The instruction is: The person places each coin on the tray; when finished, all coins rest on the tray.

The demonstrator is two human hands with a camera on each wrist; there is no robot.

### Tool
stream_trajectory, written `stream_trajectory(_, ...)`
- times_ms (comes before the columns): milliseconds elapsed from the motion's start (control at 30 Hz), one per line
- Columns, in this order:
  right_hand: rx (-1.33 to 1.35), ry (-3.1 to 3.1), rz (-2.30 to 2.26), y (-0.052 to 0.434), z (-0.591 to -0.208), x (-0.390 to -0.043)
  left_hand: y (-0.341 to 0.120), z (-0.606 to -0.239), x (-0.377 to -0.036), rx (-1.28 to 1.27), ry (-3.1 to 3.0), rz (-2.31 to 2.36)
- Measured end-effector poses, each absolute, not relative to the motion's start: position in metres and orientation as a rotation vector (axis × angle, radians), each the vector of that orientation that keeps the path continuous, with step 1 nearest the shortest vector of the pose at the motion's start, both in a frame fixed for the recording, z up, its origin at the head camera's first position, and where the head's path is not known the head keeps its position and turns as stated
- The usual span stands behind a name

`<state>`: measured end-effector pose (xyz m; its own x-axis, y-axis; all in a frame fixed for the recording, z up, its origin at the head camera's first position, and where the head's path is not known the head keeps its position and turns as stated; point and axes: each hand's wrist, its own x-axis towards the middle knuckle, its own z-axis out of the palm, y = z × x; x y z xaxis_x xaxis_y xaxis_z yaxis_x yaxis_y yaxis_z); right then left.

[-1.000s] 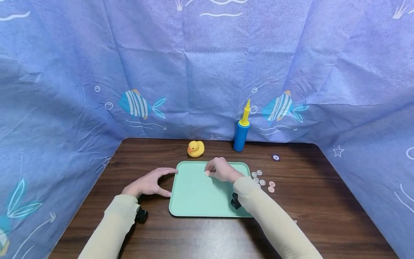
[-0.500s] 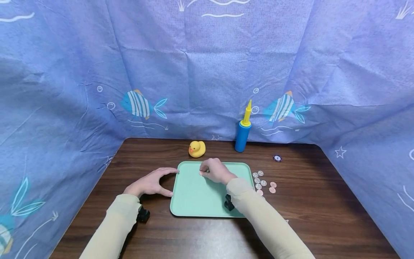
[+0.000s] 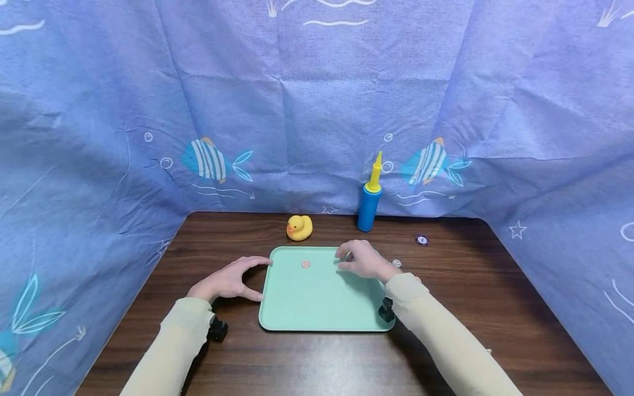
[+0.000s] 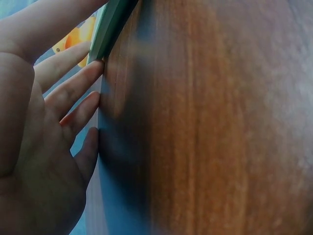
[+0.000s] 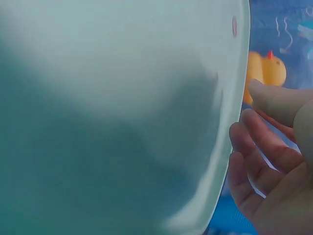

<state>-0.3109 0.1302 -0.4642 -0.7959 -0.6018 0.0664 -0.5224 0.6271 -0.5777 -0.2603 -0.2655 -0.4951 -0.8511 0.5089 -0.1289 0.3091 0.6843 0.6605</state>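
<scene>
The coin [image 3: 305, 264] lies flat near the far edge of the green tray [image 3: 317, 308], apart from both hands, while the left hand [image 3: 229, 279] rests with straight fingers and thumb against the tray's left rim and the right hand [image 3: 363, 260] hovers empty and loosely curled over the tray's far right corner. From where I stand the risk looks twofold: that left hand could nudge the light tray and send the coin sliding, and the right sleeve [image 3: 441, 330] could sweep the coins on the table [image 3: 495, 308] by the tray's right edge, most of them hidden behind the hand.
</scene>
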Motion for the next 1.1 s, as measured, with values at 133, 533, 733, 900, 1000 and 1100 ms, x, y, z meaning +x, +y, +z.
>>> stream_trajectory(133,-0.905,2.753,-0.88,0.158,-0.465,-0.313,-0.266,-0.495,-0.26,0.633,2.596,0.938)
stream_trajectory(533,-0.868,2.857,-0.79,0.243,-0.465,-0.305,-0.265,-0.498,-0.26,0.614,2.576,0.958)
stream_trajectory(733,-0.844,2.869,-0.753,0.278,-0.467,-0.298,-0.265,-0.497,-0.261,0.627,2.577,0.958)
stream_trajectory(900,-0.844,2.799,-0.743,0.298,-0.471,-0.293,-0.265,-0.495,-0.261,0.631,2.578,0.964)
stream_trajectory(1000,-0.854,2.751,-0.767,0.305,-0.472,-0.291,-0.265,-0.495,-0.261,0.622,2.574,0.96)
stream_trajectory(1100,-0.83,2.73,-0.788,0.309,-0.474,-0.289,-0.266,-0.495,-0.261,0.618,2.574,0.958)
